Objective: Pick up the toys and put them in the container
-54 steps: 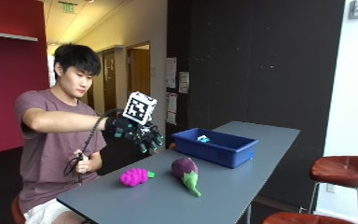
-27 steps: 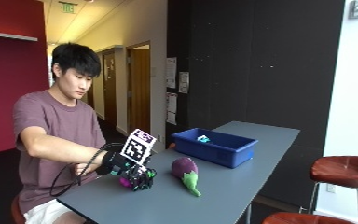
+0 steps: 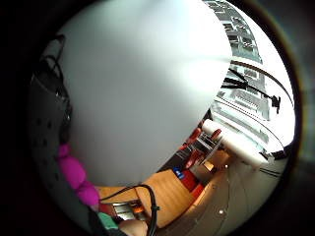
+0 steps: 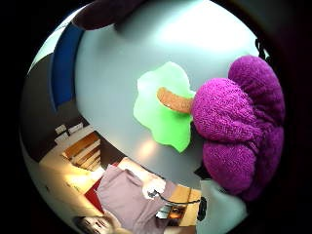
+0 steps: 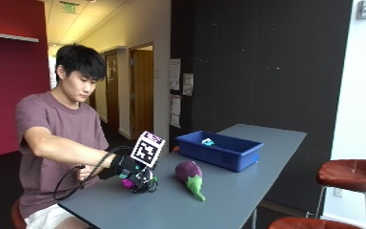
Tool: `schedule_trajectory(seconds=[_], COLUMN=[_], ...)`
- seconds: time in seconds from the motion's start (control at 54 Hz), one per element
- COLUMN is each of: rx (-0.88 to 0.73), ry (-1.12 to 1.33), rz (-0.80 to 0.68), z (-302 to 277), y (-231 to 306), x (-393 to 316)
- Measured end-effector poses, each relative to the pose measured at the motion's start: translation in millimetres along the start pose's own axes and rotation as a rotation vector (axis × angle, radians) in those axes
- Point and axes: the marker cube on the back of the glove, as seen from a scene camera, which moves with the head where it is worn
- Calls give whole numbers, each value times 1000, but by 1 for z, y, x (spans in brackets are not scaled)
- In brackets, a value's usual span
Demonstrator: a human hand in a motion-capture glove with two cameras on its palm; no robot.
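Since a second ago, the gloved right hand (image 5: 135, 175) has come down from above the table (image 5: 246, 191) and is now sitting low over the pink-purple plush grapes (image 5: 127, 183), its fingers curling round them. Nearby, the plush eggplant (image 5: 190, 174) is lying beside the blue bin (image 5: 224, 153). Looking from the thumb side, the grapes (image 4: 239, 126) are filling the palm, their green leaf (image 4: 163, 109) lying flat on the table. From the little-finger side, a pink edge of grapes (image 3: 74, 172) is showing.

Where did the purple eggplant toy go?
In the outside view, the eggplant toy lies on the grey table, between the gloved right hand over the pink grape toy and the blue container.
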Motion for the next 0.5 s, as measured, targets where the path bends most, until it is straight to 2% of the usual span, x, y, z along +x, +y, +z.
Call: schedule_trajectory(seconds=[0.241,0.389,0.5], rx=[63,143,233], ry=[-203,-205,-197], rz=[-98,-134,-169], z=[-32,-90,-160], y=[-5,-3,-1], x=[-17,-48,-85])
